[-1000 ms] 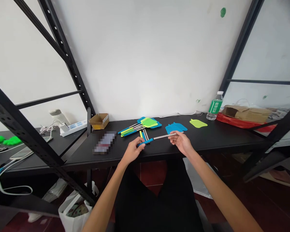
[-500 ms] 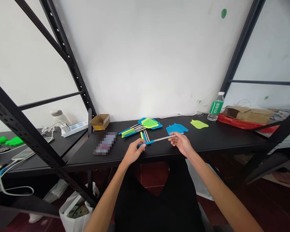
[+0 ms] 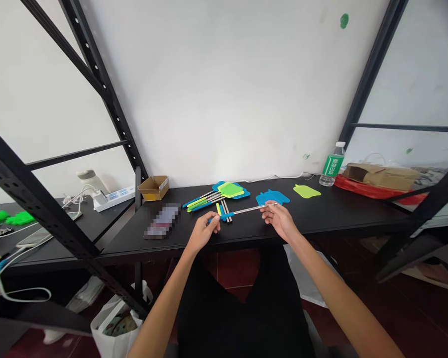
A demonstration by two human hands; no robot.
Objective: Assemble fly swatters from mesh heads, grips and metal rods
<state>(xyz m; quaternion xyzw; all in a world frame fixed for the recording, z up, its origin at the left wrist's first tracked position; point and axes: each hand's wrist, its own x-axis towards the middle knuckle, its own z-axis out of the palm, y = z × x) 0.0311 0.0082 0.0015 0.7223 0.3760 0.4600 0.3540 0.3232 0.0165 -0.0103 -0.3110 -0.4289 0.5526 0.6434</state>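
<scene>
While the blurred phone-like slab (image 3: 163, 221) and small open box (image 3: 154, 189) sit left on the table (image 3: 127, 243), here's the left hand (image 3: 204, 231), fingers pinching the grip end of a blue-handled rod (image 3: 227, 217)! Beyond it, several swatters (image 3: 229, 189) lie piled, heads on; beside them, loose grips and rods (image 3: 218, 209) have none. Right hand (image 3: 278, 219) now, fingertips pinching the metal end, no head fitted! Blue heads (image 3: 277, 196) lie loose behind, one yellow-green head (image 3: 306, 191) farther right, then the bottle (image 3: 332, 165): white characters on green, too small to read surely.
</scene>
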